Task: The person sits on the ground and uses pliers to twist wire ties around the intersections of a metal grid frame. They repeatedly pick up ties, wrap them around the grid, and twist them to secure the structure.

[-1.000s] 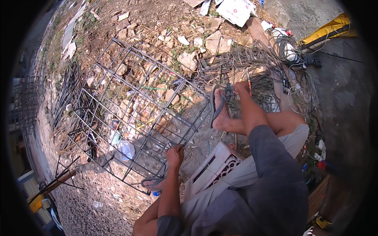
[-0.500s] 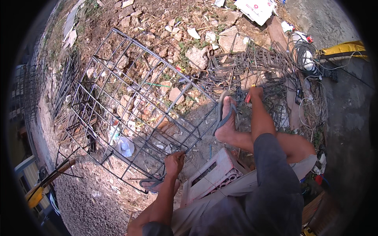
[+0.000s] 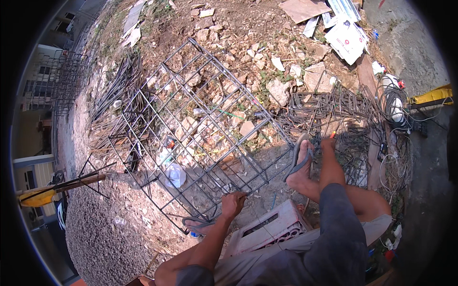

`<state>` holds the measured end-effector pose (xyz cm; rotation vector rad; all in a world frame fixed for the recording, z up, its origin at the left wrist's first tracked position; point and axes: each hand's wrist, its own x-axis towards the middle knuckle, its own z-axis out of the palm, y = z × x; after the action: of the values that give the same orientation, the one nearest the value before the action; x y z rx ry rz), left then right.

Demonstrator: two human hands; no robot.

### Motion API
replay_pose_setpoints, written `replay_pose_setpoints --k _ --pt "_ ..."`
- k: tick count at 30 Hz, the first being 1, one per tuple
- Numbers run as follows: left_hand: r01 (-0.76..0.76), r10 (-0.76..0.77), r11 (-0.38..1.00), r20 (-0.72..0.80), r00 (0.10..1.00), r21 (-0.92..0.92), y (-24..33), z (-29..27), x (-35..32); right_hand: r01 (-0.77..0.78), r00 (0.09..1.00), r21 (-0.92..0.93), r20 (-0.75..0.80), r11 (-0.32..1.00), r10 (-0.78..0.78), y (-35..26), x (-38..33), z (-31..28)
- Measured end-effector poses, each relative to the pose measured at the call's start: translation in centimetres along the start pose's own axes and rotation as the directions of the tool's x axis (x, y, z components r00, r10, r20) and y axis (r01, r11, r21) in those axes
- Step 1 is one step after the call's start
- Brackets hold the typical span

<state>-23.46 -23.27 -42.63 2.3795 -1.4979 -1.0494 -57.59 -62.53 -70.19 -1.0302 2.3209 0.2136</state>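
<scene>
A cage of steel reinforcing bars (image 3: 210, 162) lies aslant on the rubble in front of me. My left hand (image 3: 233, 204) is closed at its near edge, and a thin wire (image 3: 263, 224) trails from the fingertips toward my lap. Whether the fingers also grip the bar is hidden. Further out to the right, my right hand (image 3: 328, 143) is closed around a red-and-yellow-handled tool (image 3: 333, 135), mostly covered by the hand. It is beside my sandalled foot (image 3: 300, 164) and near a pile of bent steel stirrups (image 3: 329, 107).
A pale crate-like block (image 3: 267, 229) is just before my lap. Loose steel rods (image 3: 117, 95) lie left of the cage, and a gravel heap (image 3: 105, 229) rises at near left. Coiled cables (image 3: 396, 107) and a yellow strap (image 3: 431, 97) are at the right, with white sacks (image 3: 346, 40) beyond.
The whole view has shifted, so the cage and ground appear further right and slightly lower. My left hand stays at the cage's near edge; the tool in my right hand has turned and shows less.
</scene>
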Motion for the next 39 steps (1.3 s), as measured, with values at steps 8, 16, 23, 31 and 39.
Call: replay_pose_setpoints --k 8,16,23,31,39 --pt "-0.035 0.035 0.999 0.011 0.999 -0.01 -0.9 0.9 0.2 -0.108 0.993 0.233 -0.023 0.966 0.116 -2.4 -3.0 -5.6" --pt "0.051 -0.05 0.998 -0.022 0.998 0.048 -1.1 2.9 0.1 0.118 0.947 0.489 -0.317 0.864 0.05 -2.5 -16.0 -10.6" --pt "-0.017 0.032 0.993 -0.124 0.992 0.116 -0.7 3.9 0.4 0.807 0.563 0.402 -0.745 0.432 -0.357 0.0 -32.6 -21.2" --pt "-0.016 0.031 0.991 -0.11 0.993 0.136 -1.5 4.3 0.3 0.867 0.267 0.397 -0.88 -0.302 -0.393 0.8 -42.6 -31.5" --pt "-0.045 0.064 0.987 -0.116 0.991 0.156 -1.0 4.2 0.3 0.657 0.401 0.752 -0.401 -0.047 -0.824 -2.9 -48.0 -31.3"
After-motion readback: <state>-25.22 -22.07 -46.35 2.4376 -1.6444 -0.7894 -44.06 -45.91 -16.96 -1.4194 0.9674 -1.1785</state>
